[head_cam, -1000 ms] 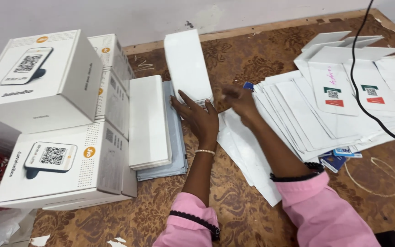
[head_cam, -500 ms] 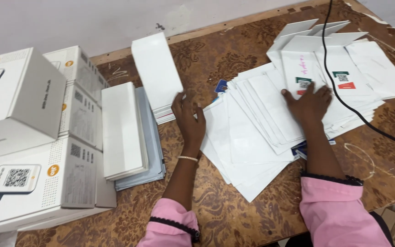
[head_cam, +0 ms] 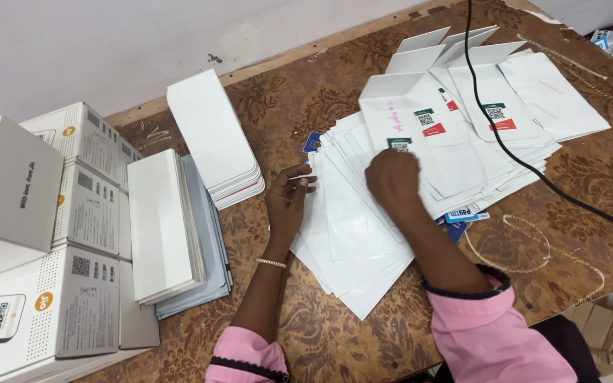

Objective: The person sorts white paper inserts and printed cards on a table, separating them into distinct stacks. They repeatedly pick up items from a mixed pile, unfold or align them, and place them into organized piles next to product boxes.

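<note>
A fanned pile of white envelopes (head_cam: 363, 227) lies across the brown patterned table (head_cam: 306, 92). My right hand (head_cam: 393, 177) rests palm down on the pile, fingers curled over an envelope (head_cam: 420, 120) with an open flap and small coloured stickers. My left hand (head_cam: 289, 198) lies flat at the pile's left edge, fingers apart, touching the outermost envelope. Both wrists wear pink cuffs. More open-flap envelopes (head_cam: 526, 99) lie at the far right of the pile.
Two stacks of white cards (head_cam: 214, 138) (head_cam: 161, 220) lie left of my hands. White cartons (head_cam: 44, 241) are piled at the left edge. A black cable (head_cam: 526, 163) crosses the envelopes. A thin loop of cord (head_cam: 533, 252) lies at the right.
My right hand has drawn back from the stickered envelopes toward the middle of the pile. My left hand has shifted slightly right onto the pile's edge. The camera has swung right.
</note>
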